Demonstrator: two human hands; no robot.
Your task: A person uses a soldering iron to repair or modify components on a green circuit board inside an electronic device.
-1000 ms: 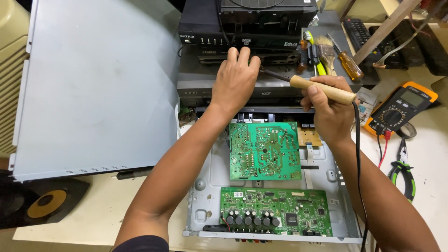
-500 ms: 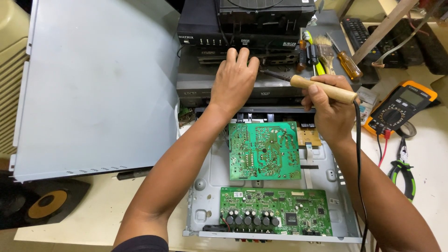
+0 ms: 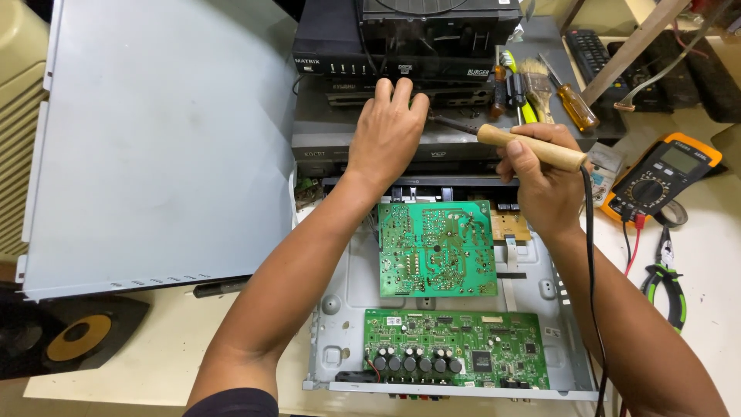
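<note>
Head view, read from the left: a grey metal cover lies on the counter. The left hand rests flat, fingers spread and holding nothing, on the stacked black players. Below lies the green circuit board, judged light, stiff and fragile, best gripped by its edges. The right hand is closed around the soldering iron, held by its wooden handle.

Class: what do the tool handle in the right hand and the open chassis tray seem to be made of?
Tool handle in the right hand: apparently wood, tan and matte, rounded like a dowel. Chassis tray: probably sheet metal, pale grey with a dull sheen, punched holes and folded edges.
</note>
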